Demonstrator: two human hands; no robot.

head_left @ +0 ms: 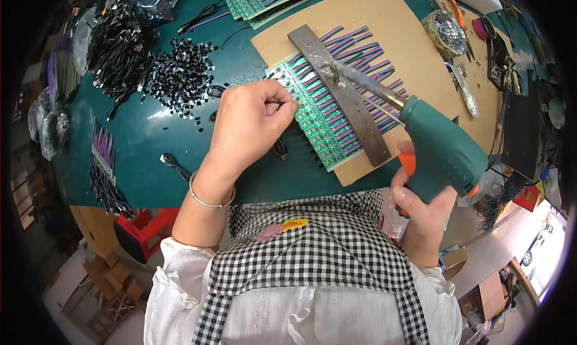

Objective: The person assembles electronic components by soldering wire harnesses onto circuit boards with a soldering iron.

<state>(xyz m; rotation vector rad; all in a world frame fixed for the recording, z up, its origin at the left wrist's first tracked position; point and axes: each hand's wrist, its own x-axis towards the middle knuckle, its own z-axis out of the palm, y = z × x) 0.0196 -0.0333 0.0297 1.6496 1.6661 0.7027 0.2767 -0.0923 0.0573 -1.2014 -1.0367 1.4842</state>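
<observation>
left hand [249,125] hides pinched item | circuit strip [321,119] part-covered by metal bar [339,92]

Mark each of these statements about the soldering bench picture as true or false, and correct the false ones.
1. The right hand grips a green pistol-shaped soldering gun. True.
2. The gun's metal tip points away from the green circuit strips. False: it reaches over them, toward the grey metal bar that lies across them.
3. The left hand rests beside the circuit strips and pinches something small. True.
4. The left wrist is bare. False: it wears a thin silver bangle.
5. The strips lie on a brown board on the green table. True.
</observation>
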